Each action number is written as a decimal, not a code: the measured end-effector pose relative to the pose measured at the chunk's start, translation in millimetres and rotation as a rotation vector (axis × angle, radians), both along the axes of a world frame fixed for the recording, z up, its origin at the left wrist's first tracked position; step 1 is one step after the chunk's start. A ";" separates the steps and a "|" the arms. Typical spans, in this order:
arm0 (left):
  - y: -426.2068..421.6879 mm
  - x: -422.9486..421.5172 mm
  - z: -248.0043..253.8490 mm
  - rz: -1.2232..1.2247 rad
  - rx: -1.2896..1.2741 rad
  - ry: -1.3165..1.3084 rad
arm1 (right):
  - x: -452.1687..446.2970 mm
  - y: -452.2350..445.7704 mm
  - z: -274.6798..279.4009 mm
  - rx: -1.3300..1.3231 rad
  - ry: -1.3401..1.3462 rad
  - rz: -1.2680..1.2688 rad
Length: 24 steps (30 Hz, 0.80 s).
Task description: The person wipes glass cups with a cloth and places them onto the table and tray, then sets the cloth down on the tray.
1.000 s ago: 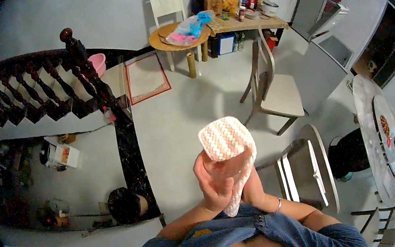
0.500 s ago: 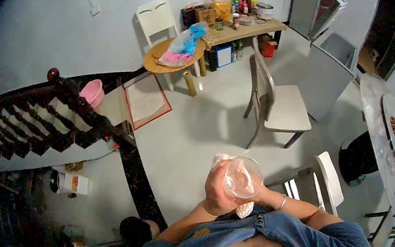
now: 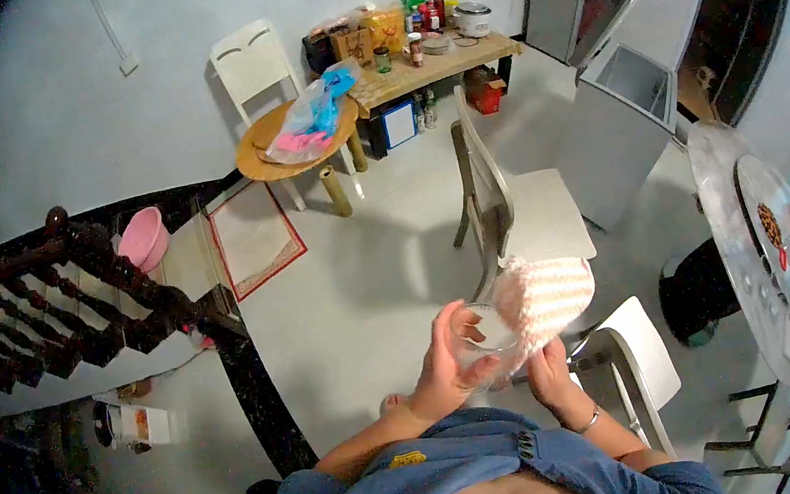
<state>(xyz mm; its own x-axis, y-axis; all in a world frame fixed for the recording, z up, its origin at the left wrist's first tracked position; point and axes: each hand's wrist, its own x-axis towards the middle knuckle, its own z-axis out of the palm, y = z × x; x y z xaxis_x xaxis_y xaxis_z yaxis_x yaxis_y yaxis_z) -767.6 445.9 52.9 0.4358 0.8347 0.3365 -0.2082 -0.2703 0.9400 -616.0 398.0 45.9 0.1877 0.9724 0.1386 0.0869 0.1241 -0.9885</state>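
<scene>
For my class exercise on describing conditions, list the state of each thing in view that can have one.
Left hand: closed around the clear cup
Right hand: holding the knitted cloth
Clear cup: lidless
Knitted cloth: held up close to the cup
Chest freezer: open
White cooker: lidded
Chair by the freezer: upright, unoccupied
Plastic bag: crumpled

No legible text; cardboard box (image 3: 353, 47) marked, too blurred

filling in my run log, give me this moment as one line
left hand: holds clear cup | right hand: holds striped cloth | cloth: right of cup in view
</scene>
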 end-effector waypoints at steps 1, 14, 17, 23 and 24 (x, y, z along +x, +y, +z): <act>5.2 0.7 -1.7 -0.010 0.000 -0.003 | -0.2 4.3 12.1 0.194 -0.253 0.000; 114.6 -71.3 -56.0 -0.894 -0.799 -0.274 | -64.2 84.1 28.8 0.232 -0.365 -0.057; 148.0 -135.4 -136.1 -0.488 -0.936 -0.083 | -79.8 103.5 29.1 0.190 -0.317 -0.003; 28.4 -342.7 -426.7 0.076 -1.362 1.112 | -96.2 137.3 39.8 0.297 -0.421 0.137; 10.7 -360.2 -426.0 0.050 -1.451 1.157 | -99.5 139.4 38.0 0.265 -0.403 0.163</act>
<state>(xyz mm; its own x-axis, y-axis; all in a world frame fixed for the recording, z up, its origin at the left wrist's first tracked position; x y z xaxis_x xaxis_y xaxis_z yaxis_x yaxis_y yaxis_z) -1127.8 456.5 -373.1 -0.1324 0.1789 -0.9749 0.6082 0.7913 0.0626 -715.5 537.4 83.8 -0.0830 0.9064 0.4142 0.4136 0.4095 -0.8132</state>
